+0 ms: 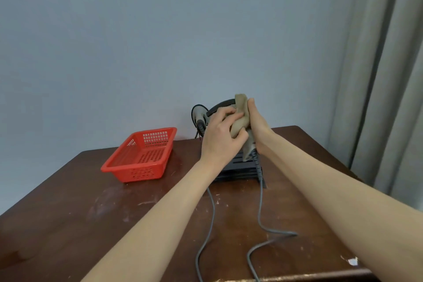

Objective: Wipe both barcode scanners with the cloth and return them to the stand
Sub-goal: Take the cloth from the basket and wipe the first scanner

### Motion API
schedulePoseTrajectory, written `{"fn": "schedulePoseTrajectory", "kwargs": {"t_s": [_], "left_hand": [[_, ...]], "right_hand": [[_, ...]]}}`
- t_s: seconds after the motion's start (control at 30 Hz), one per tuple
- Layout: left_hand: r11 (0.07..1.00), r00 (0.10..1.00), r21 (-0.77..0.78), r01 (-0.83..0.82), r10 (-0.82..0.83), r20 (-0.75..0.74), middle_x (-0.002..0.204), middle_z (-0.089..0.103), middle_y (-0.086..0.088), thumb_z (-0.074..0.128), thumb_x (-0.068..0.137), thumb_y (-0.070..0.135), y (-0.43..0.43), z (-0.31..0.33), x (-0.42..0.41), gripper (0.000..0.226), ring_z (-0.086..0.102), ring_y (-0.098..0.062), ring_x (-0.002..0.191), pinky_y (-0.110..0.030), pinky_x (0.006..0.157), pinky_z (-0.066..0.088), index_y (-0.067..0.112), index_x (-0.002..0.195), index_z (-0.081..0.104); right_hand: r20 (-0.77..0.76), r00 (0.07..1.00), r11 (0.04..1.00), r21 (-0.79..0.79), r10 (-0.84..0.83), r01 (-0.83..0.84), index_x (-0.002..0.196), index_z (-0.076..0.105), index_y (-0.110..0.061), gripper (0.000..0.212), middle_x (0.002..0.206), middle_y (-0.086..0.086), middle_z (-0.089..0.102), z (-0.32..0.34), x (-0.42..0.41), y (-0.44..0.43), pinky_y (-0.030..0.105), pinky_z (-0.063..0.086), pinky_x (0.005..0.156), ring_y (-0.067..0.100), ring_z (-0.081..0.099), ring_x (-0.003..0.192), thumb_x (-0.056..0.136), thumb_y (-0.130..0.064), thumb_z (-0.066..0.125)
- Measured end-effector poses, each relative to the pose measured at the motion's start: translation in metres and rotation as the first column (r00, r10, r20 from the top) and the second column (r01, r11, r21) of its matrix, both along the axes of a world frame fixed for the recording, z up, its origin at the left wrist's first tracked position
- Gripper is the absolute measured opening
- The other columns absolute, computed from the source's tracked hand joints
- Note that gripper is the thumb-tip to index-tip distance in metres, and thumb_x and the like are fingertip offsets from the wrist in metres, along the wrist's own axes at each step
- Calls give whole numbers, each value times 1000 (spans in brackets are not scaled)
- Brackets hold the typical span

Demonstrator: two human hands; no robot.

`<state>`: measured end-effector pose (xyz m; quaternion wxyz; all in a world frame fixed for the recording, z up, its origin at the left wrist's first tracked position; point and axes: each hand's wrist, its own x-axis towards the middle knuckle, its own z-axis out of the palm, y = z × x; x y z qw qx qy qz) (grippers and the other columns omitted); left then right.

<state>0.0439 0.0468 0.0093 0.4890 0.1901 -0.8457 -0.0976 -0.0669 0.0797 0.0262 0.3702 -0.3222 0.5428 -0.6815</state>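
Two bare forearms are stretched forward over a scuffed dark-brown wooden table. Two grey cables are laid across its near half: the left cable is run almost straight back, and the right cable is looped to the right before it rises towards the hands.

Further back, a black slatted stand is set on the table, partly hidden by the wrists. To its left, well apart, a red perforated plastic basket is placed.

Above the stand, a dark barcode scanner is held off the table. Its handle is gripped by the right hand, thumb pointing up, though the fingers are hidden. A beige cloth is wrapped over the scanner's body and is clutched and pressed against it by the curled fingers of the left hand.

Just behind the left hand, a second barcode scanner, grey-faced with a black rim, is seated upright, apparently at the stand's far left.

A blue-grey wall is seen behind, and a grey curtain is hung at the right.
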Motion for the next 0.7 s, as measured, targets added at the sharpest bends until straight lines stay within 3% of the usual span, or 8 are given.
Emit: {"fn": "schedulePoseTrajectory", "kwargs": {"t_s": [0.07, 0.17, 0.23, 0.4, 0.53, 0.63, 0.7], "left_hand": [[999, 1000, 46, 28, -28, -7, 115, 58, 2, 57, 80, 19, 3, -4, -3, 36, 54, -12, 107, -25, 93, 44, 10, 113, 69], [997, 998, 70, 37, -33, -48, 110, 61, 2, 62, 79, 11, 10, -13, -5, 30, 54, -6, 102, -6, 88, 36, 10, 108, 71], [996, 997, 76, 54, -50, -57, 107, 62, 3, 64, 78, 9, 9, -16, -3, 28, 54, -2, 98, -1, 85, 35, 10, 104, 73], [999, 1000, 46, 9, -9, 1, 108, 59, 0, 60, 82, 14, -2, -4, -5, 28, 57, -11, 93, -27, 82, 47, 9, 108, 70], [992, 994, 111, -58, 67, -82, 113, 58, 0, 59, 86, 11, -2, 0, -11, 31, 48, -2, 90, -22, 83, 43, 11, 116, 67], [988, 995, 151, -16, 30, -91, 109, 59, 4, 60, 82, 8, 7, -4, -13, 30, 50, -2, 91, -12, 82, 40, 12, 110, 70], [985, 996, 171, 19, -4, -88, 104, 60, 6, 61, 79, 5, 13, -7, -12, 27, 51, 0, 88, -2, 78, 35, 11, 103, 72]], "right_hand": [[31, 1000, 1000, -8, -4, 4, 85, 65, -14, 59, 77, 4, 67, -6, -3, 0, 16, 50, 47, 11, 65, 67, 97, -57, 26], [54, 998, 1000, 8, 28, -29, 94, 65, -13, 64, 84, 6, 68, -13, -8, -2, 22, 51, 55, 16, 66, 75, 93, -65, 28], [61, 998, 999, 20, 24, -25, 89, 65, -14, 63, 79, 4, 68, -16, -9, -2, 21, 50, 53, 15, 66, 72, 92, -66, 29], [108, 994, 999, -41, 22, -18, 93, 67, -14, 64, 86, 10, 70, -15, -1, -6, 30, 52, 59, 21, 68, 75, 89, -69, 34], [154, 988, 997, -80, 29, -17, 93, 67, -11, 65, 84, 12, 71, -8, -3, -5, 33, 55, 62, 23, 68, 74, 91, -66, 33], [159, 987, 998, -62, -1, 11, 77, 62, -12, 62, 57, 3, 66, -3, -8, -1, 21, 49, 47, 12, 64, 51, 92, -64, 32], [160, 985, 997, -36, -57, 63, 61, 46, -16, 58, 35, -6, 47, -2, -11, 3, 14, 37, 34, 6, 47, 30, 92, -64, 34]]}}
